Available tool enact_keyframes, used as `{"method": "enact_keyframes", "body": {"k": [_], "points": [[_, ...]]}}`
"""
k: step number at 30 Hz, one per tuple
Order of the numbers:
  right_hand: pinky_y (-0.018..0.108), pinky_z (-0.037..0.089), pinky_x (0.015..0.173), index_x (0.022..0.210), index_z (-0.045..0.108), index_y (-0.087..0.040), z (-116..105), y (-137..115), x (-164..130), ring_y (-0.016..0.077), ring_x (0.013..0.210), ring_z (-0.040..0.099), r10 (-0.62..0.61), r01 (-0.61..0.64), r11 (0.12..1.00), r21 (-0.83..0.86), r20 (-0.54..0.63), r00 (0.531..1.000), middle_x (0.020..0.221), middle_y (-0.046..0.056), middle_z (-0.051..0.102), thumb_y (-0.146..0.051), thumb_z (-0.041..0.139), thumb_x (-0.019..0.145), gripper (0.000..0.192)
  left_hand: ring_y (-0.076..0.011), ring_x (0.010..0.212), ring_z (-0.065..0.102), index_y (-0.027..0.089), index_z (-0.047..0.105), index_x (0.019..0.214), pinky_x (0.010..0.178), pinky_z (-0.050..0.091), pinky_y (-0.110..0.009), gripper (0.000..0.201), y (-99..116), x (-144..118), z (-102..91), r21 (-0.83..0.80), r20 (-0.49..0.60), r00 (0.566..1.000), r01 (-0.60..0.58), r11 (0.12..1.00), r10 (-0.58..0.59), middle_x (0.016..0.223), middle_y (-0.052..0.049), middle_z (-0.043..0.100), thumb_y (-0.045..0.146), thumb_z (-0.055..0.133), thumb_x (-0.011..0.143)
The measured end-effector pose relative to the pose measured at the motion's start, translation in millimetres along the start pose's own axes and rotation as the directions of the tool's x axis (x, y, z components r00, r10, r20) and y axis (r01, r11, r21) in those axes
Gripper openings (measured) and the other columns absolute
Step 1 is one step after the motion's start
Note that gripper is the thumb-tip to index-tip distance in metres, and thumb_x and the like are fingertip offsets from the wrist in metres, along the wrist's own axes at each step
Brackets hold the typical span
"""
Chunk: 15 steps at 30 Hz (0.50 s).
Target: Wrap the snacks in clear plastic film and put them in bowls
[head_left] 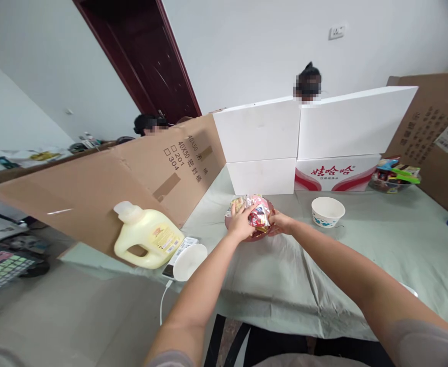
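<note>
A reddish-brown, see-through bowl (260, 236) filled with shiny snack packets (260, 215) stands on the cloth-covered table in front of the white panels. My left hand (241, 222) lies over the packets at the bowl's left side, its fingers spread apart. At the right rim, my right hand (280, 223) is closed round the bowl's edge, with some fingertips hidden. To the right of that hand sits a white paper bowl (328, 212) with a blue pattern near its base.
Left of my arms are a pale yellow jug (147, 237), a white round lid-like disc (190, 262) and a cable (163, 300). Cardboard (163, 178) and white panels (262, 132) wall the table (262, 285). A basket of packets (394, 176) stands at right. Two people's heads show behind.
</note>
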State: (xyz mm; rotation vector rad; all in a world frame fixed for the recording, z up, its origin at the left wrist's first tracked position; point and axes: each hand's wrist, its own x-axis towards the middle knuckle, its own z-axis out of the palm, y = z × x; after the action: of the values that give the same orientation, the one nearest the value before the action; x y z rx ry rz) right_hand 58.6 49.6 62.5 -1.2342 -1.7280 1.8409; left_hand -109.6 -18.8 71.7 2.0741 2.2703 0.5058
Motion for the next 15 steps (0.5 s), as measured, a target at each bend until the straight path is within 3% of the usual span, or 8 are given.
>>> {"method": "enact_keyframes", "body": {"k": [4,8,11,15], "points": [[0.044,0.055,0.075,0.141,0.033,-0.02,-7.5,-40.5,-0.9,0.0306,0.09,0.067,-0.128,0.077,0.927,-0.367,-0.117,0.985,0.117,0.017,0.062,-0.035,0.069,0.074,0.077,-0.0278,0.136,0.037,0.032,0.057,0.132,0.115,0.035,-0.038,0.067,-12.3,6.3,-19.9,-0.118,-0.187,0.982,0.015,0.993,-0.037,0.137,0.001,0.057,0.02,0.07,0.068],[0.048,0.043,0.097,0.15,0.023,-0.024,-3.6,-81.2,3.4,0.0363,0.12,0.053,-0.309,0.116,0.718,-0.686,-0.165,0.937,0.14,0.02,0.045,-0.031,0.064,0.082,0.079,-0.0263,0.133,0.041,0.027,0.06,0.129,0.115,0.034,-0.037,0.06,-25.9,1.1,-32.9,-0.129,-0.315,0.947,0.024,0.991,-0.064,0.135,-0.001,0.059,0.017,0.068,0.07],[0.051,0.036,0.102,0.152,0.022,-0.024,9.0,-93.9,6.2,0.0375,0.129,0.043,-0.387,0.102,0.552,-0.827,-0.146,0.91,0.142,0.022,0.042,-0.022,0.056,0.086,0.074,-0.0239,0.133,0.043,0.029,0.063,0.126,0.119,0.027,-0.039,0.052,-30.2,-13.1,-22.3,-0.103,-0.317,0.945,0.046,0.994,-0.077,0.133,-0.001,0.061,0.015,0.061,0.076],[0.045,0.037,0.101,0.151,0.023,-0.024,22.3,-99.4,8.5,0.0339,0.13,0.042,-0.421,0.091,0.399,-0.912,-0.094,0.902,0.14,0.021,0.045,-0.02,0.054,0.088,0.071,-0.0243,0.132,0.046,0.027,0.059,0.128,0.121,0.02,-0.045,0.057,-30.5,-30.8,2.6,-0.047,-0.251,0.963,0.092,0.995,-0.101,0.135,-0.004,0.06,0.011,0.061,0.074]]}}
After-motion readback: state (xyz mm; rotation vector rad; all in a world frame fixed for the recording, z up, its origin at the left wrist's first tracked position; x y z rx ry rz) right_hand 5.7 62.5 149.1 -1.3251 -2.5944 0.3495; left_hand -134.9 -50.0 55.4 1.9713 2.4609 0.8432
